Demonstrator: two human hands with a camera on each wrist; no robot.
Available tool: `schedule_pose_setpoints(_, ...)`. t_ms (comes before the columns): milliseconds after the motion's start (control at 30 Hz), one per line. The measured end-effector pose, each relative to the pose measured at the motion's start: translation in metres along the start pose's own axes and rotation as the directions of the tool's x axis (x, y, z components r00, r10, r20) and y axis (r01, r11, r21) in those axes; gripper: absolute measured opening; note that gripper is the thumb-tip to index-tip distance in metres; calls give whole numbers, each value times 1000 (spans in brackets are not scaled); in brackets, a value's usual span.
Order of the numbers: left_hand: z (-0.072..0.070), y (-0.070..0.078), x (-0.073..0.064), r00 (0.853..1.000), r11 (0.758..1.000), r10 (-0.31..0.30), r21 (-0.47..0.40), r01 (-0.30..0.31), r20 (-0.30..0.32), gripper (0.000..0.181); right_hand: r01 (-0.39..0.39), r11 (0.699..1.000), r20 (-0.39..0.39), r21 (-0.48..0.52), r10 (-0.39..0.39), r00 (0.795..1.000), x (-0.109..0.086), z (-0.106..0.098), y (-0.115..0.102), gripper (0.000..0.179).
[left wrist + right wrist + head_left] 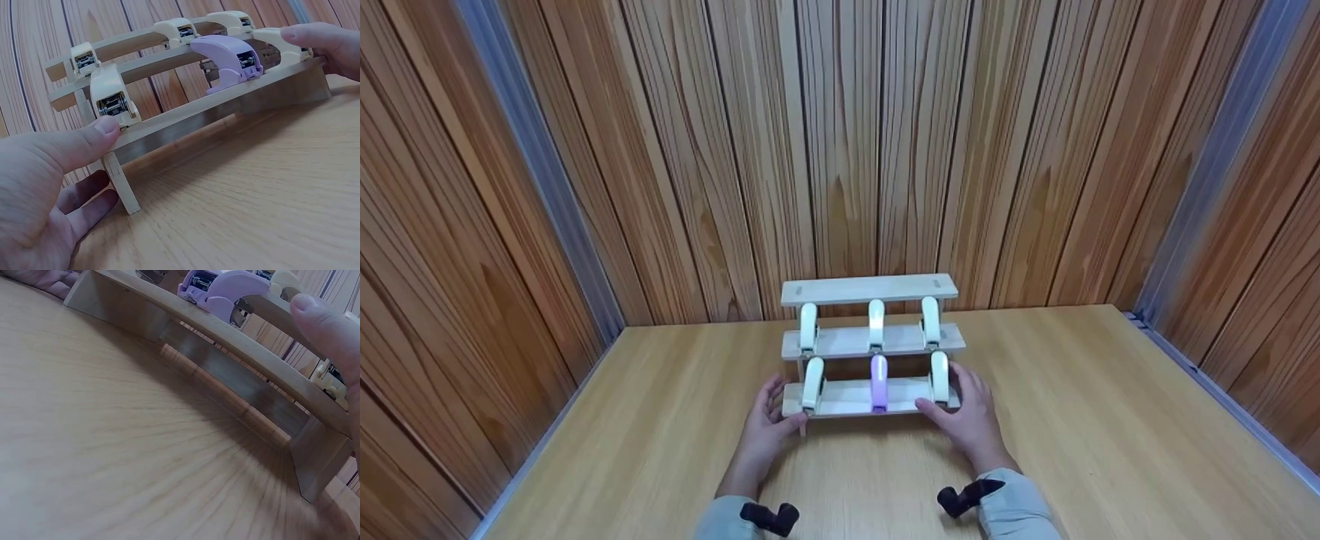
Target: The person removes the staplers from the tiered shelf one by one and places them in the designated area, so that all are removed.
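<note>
A three-tier wooden display rack (870, 289) stands on the table, seen whole in the head view. My left hand (765, 429) holds its left end, thumb at the front edge of the lowest tier and fingers around the side. The right hand (971, 421) grips the opposite end, thumb on the lowest tier. Between the hands, a purple stapler-like device (879, 384) sits mid-tier, flanked by a cream one (813, 384) by the left thumb and another cream one (940, 377) beside the right hand. Several more cream ones (876, 325) line the middle tier; the top tier is bare.
The rack's legs rest on a wood-grain tabletop (660, 435). Wood-panelled walls (840, 150) rise behind and on both sides, with metal posts (540, 165) at the corners. Black wrist-worn mounts (969, 496) are on both sleeves.
</note>
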State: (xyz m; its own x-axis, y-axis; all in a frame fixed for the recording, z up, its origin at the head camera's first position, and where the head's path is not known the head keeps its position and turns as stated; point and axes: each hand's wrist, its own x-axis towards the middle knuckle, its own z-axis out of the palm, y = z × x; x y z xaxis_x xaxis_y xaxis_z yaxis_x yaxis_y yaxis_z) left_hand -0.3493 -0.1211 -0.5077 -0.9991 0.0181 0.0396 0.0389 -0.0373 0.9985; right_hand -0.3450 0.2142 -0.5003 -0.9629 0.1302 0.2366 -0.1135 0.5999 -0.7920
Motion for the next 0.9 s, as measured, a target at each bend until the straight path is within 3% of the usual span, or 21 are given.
schedule_pose_setpoints(367, 7, -1, 1, 998, 996, -46, 69, 49, -52, 69, 12, 1000, -5, -27, -12, 1000, 3, 2, 3, 105)
schedule_pose_setpoints(733, 13, -1, -2, 996, 988, -27, 149, 39, -80, 71, 58, 997, -33, -45, -60, 998, 0, 2, 4, 90)
schedule_pose_setpoints(900, 12, -1, -4, 996, 984, 18, 179, -3, -82, 72, 106, 994, -66, -31, -108, 992, -2, 4, 5, 78)
